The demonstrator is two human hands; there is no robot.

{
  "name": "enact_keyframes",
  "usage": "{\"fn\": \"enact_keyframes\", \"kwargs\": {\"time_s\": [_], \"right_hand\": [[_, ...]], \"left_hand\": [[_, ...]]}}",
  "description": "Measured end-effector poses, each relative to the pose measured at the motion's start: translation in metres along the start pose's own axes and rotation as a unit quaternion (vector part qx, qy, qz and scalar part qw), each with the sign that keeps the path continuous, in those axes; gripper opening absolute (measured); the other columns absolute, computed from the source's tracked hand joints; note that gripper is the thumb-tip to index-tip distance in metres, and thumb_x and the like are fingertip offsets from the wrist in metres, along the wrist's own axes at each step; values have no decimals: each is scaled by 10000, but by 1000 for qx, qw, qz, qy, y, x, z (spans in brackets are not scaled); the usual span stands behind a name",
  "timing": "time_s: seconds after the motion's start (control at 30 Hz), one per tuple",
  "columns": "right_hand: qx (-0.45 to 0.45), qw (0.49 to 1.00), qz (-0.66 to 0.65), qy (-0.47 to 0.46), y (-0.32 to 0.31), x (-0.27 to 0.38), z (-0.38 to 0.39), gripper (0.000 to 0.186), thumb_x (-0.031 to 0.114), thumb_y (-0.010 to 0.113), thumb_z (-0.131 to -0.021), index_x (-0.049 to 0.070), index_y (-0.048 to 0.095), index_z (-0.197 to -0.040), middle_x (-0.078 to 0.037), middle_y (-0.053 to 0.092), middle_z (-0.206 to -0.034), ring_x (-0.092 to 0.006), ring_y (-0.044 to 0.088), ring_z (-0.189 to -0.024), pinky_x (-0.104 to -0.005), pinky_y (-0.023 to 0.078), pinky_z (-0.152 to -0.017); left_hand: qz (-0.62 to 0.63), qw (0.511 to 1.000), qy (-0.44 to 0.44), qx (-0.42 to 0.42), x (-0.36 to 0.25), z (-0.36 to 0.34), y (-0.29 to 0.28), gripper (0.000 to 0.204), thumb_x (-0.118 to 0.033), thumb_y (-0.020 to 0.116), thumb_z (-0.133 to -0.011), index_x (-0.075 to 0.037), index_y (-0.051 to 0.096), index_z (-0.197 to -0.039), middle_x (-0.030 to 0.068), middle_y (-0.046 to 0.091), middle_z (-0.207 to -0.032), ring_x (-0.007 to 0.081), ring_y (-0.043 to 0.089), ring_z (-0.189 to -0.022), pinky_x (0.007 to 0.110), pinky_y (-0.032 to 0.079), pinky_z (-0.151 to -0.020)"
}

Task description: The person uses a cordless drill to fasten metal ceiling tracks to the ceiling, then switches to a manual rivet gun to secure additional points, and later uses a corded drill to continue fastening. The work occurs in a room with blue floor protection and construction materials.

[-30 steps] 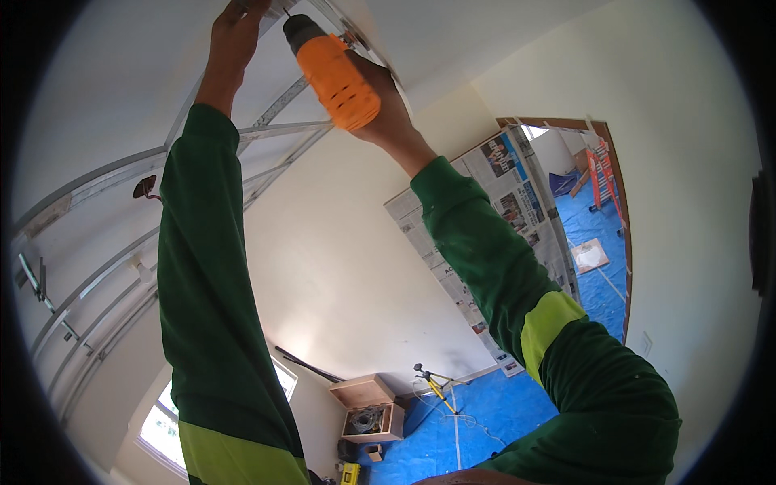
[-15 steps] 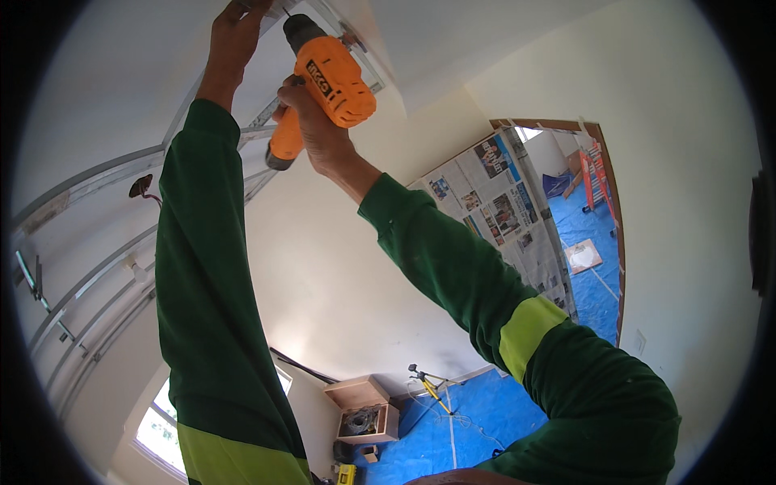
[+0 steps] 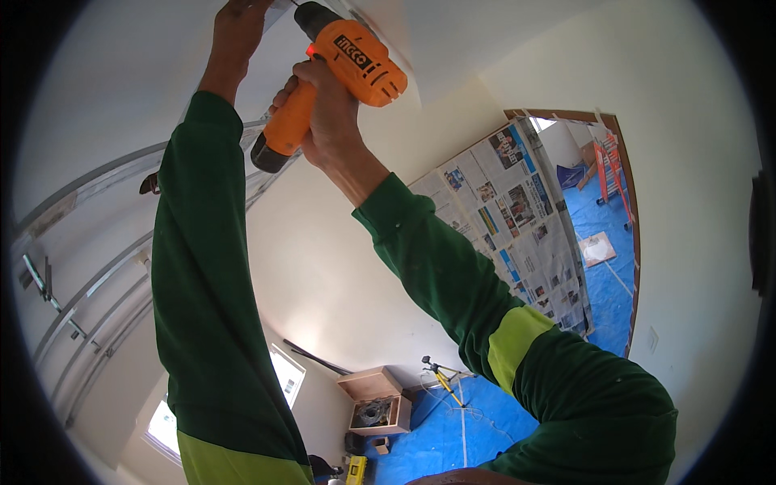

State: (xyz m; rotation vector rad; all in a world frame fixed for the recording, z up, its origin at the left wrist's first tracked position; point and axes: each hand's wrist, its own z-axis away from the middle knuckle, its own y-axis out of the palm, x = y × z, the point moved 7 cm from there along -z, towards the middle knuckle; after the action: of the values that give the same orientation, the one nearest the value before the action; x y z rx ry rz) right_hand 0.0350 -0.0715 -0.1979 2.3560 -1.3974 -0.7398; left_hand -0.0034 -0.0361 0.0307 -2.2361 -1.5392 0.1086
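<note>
Near the yellow tripod (image 3: 449,386), an open-lidded wooden box (image 3: 401,414) holds coiled grey cable (image 3: 373,414). Overhead by the metal frame (image 3: 113,174), the right hand (image 3: 333,115) keeps its grip clamped around an orange drill (image 3: 361,66); the left hand's (image 3: 236,36) grip is cut off, so I cannot tell.

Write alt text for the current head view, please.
A person's right hand grips an orange drill overhead, near the raised left hand. Metal framing curves along the left; below, a yellow tripod stands on blue sheeting.
</note>
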Motion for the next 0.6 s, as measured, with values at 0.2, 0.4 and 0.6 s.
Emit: {"fn": "enact_keyframes", "kwargs": {"time_s": [0.2,0.4,0.6], "right_hand": [[-9,1000,3,16,1,-2,-1,209,112,638,-883,64,525,-1052,-68,570,-767,-222,626,-585,-410,560,-575],[63,918,335,-204,-13,9,-9,229,173,683,-899,65,554,-1055,-79,613,-868,-250,676,-733,-403,566,-687],[77,545,770,-323,-23,50,-10,306,224,765,-867,68,588,-1061,-113,656,-1004,-307,715,-900,-436,574,-747]], "left_hand": [[29,999,23,5,-6,2,4,629,-378,707,-978,0,601,-1469,105,645,-1453,224,561,-1336,359,367,-1168],[3,999,41,18,-19,7,6,589,-395,708,-997,-8,632,-1434,118,688,-1375,225,601,-1284,356,418,-1127],[-16,997,73,-13,-39,14,12,425,-318,698,-1038,0,709,-1320,111,756,-1226,213,665,-1167,360,492,-1051]]}}
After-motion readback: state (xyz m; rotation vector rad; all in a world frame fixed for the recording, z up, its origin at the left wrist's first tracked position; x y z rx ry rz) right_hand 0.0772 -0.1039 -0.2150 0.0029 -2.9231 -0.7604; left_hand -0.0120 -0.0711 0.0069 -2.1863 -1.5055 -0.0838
